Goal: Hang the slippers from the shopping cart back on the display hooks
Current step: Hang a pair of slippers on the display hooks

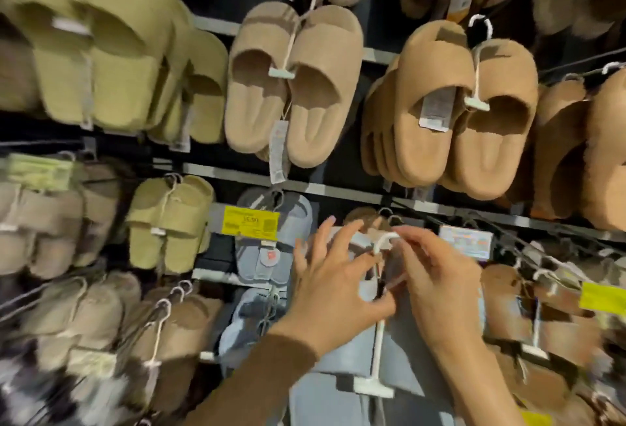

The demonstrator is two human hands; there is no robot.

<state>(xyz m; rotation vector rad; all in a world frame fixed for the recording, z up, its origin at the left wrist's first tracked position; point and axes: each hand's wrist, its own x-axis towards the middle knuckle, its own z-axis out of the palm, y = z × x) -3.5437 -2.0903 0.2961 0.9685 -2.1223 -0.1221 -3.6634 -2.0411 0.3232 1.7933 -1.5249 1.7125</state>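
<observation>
A pair of light blue slippers on a white plastic hanger is held up against the display wall, low in the middle of the head view. My left hand grips the pair near its top, thumb against the hanger stem and fingers spread over the slipper. My right hand pinches the hanger's white hook close to a dark wire display hook. Whether the hanger hook is on the wire I cannot tell. No shopping cart is in view.
More blue slippers hang just left of my hands beside a yellow price tag. Beige slippers, tan slippers and green slippers fill the hooks above. Brown pairs hang to the right.
</observation>
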